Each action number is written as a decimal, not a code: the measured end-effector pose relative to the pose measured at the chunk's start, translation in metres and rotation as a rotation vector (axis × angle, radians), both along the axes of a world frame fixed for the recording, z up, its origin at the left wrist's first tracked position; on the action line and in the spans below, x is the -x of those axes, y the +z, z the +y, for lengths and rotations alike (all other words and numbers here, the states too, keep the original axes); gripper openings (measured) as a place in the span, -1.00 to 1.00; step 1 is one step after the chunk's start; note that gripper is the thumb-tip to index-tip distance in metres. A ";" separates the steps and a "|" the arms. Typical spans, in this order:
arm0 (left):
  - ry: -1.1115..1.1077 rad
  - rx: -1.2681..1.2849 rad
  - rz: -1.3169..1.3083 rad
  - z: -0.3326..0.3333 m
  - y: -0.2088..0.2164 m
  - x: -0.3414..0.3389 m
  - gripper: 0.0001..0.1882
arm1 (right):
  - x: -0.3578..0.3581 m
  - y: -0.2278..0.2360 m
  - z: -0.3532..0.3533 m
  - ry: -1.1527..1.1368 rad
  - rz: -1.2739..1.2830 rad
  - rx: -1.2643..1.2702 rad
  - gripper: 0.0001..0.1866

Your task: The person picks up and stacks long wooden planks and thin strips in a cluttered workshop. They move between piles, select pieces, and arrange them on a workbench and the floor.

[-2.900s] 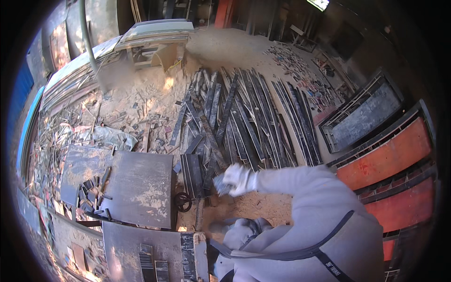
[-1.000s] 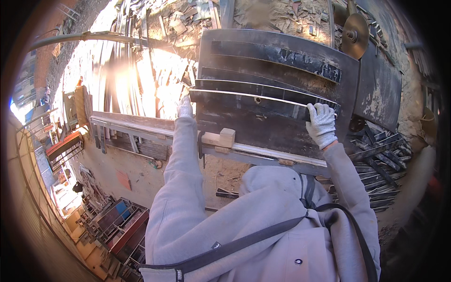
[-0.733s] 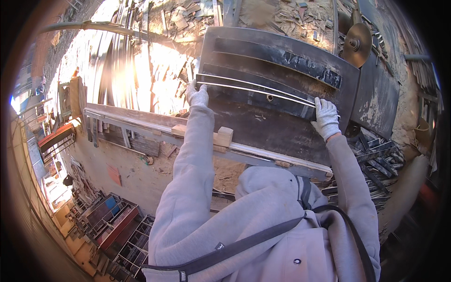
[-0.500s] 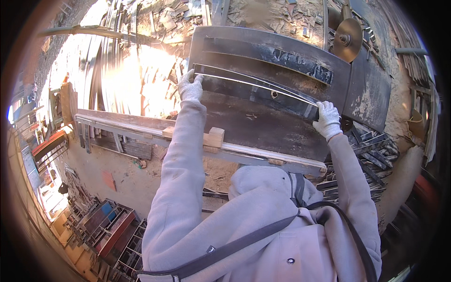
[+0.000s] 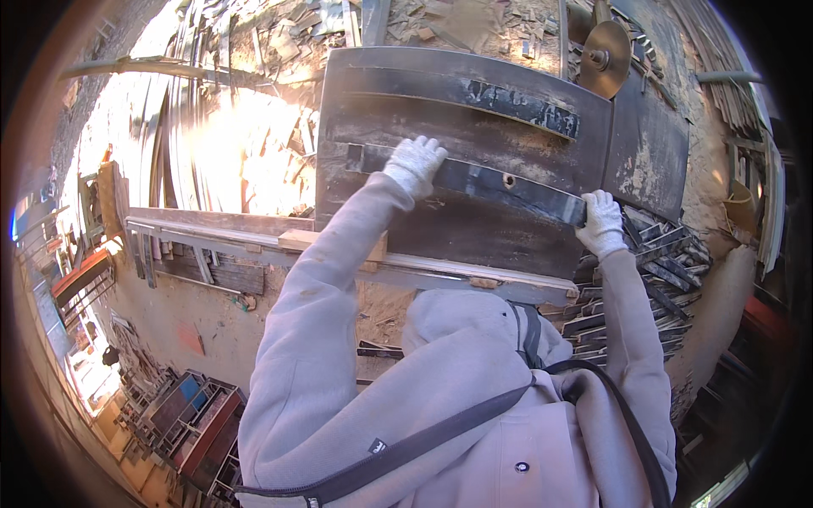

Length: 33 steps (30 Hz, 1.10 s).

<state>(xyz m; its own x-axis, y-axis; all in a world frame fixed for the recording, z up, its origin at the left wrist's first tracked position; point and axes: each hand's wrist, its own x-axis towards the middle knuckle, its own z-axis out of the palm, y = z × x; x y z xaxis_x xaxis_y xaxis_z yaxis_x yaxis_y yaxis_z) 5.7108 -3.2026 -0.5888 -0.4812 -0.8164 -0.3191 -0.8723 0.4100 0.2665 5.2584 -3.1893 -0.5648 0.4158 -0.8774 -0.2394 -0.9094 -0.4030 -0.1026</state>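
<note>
— So, where is the dark plank (image 5: pixel 474 179) relative to the saw table (image 5: pixel 474 241)?

— Lying flat across its top, below the second plank (image 5: pixel 474 89); circular blade (image 5: pixel 605 57) at the table's far right corner.

— Grips?

— Left hand (image 5: pixel 413 163), gloved, pressed on the plank's left end, fingers curled; right hand (image 5: pixel 601 222) closed around its right end, probably fully, though the view is distorted there.
</note>
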 end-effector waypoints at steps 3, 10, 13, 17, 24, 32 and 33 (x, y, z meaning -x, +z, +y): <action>-0.027 -0.016 0.108 0.038 0.025 0.070 -0.49 | 0.072 0.003 0.039 -0.018 0.065 -0.006 -0.28; 0.079 -0.152 0.169 0.126 0.007 0.129 -0.41 | 0.126 0.000 0.087 0.045 0.061 -0.093 -0.29; 0.233 -0.218 0.248 0.146 0.018 0.121 -0.28 | 0.123 -0.012 0.094 0.098 0.089 -0.099 -0.34; 0.265 -0.125 0.208 0.166 0.009 0.115 -0.43 | 0.106 -0.021 0.113 0.119 0.102 -0.143 -0.30; 0.291 -0.183 0.127 0.169 0.015 0.095 -0.47 | 0.087 -0.022 0.129 0.139 0.076 -0.140 -0.30; 0.316 -0.162 0.104 0.164 0.003 0.083 -0.46 | 0.058 -0.002 0.116 0.170 0.258 -0.308 -0.37; 0.317 -0.092 0.133 0.169 -0.011 0.082 -0.48 | 0.060 -0.001 0.112 0.190 0.214 -0.322 -0.36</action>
<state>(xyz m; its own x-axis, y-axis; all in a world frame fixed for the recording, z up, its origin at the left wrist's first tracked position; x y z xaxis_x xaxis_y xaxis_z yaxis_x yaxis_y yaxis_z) 5.6288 -3.0336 -0.5999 -0.2504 -0.9026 -0.3501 -0.9077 0.0931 0.4091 5.1980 -3.0774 -0.5658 0.4741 -0.6560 -0.5873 -0.8364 -0.5440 -0.0676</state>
